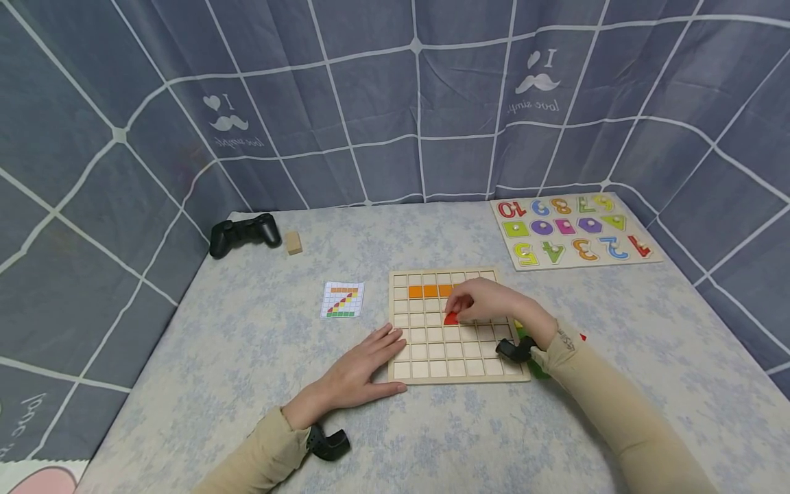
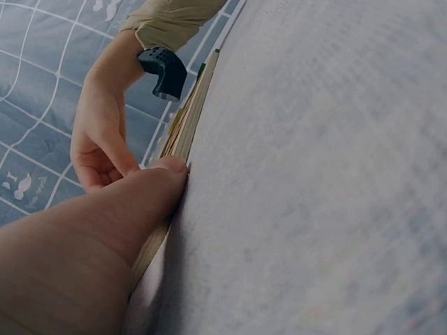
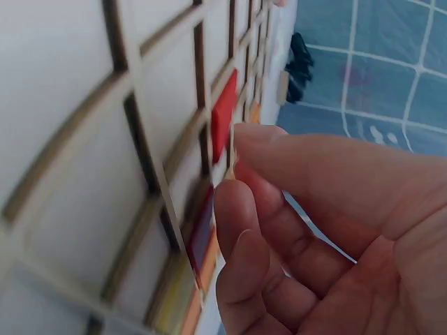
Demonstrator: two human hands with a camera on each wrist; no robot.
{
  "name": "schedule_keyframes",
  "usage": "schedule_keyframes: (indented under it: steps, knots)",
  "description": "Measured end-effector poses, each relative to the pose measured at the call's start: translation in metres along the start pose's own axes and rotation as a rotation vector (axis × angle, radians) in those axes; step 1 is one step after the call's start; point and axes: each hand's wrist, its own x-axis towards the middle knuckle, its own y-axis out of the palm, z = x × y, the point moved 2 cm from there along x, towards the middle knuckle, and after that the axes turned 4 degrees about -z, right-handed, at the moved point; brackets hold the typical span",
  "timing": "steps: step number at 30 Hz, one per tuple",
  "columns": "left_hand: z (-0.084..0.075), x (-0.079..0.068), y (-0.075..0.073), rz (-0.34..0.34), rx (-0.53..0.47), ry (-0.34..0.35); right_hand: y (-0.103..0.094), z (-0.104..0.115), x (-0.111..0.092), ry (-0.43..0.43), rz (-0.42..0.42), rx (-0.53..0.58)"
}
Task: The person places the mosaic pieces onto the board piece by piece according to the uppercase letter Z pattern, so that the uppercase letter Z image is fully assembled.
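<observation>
My right hand (image 1: 487, 300) is over the middle of a wooden grid board (image 1: 437, 369), its thumb and fingers pinching a red tile (image 1: 451, 319) low over the cells. In the right wrist view, the red tile (image 3: 223, 115) shows beside the thumb tip, and the curled fingers (image 3: 241, 265) hide part of the board. Flat at the board's left edge lies my left hand (image 1: 364, 370), fingers spread over the rim and thumb near the lower corner. Orange tiles (image 1: 430, 291) fill part of an upper row, running under the right hand.
A pattern card (image 1: 342, 300) lies left of the board. Farther back are a black game controller (image 1: 245, 234) and a small wooden block (image 1: 293, 243). A number puzzle board (image 1: 577, 232) sits back right. Green pieces (image 1: 538, 370) lie partly hidden under the right wrist.
</observation>
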Motion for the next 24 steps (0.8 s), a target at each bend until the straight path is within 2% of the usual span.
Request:
schedule_keyframes:
  steps: [5,13,19,24]
  knots:
    - [0.001,0.000,0.001,-0.001,-0.001,0.007,-0.011,-0.009,-0.015,0.031,-0.046,0.058]
    - [0.003,0.000,0.002,-0.009,0.006,0.014,-0.028,-0.031,-0.045,0.102,-0.128,0.077]
    - [0.002,0.000,0.002,-0.012,0.005,0.016,-0.035,-0.044,-0.063,0.156,-0.165,0.114]
    - [0.002,0.000,0.002,-0.012,0.001,0.019,-0.036,-0.050,-0.074,0.160,-0.180,0.160]
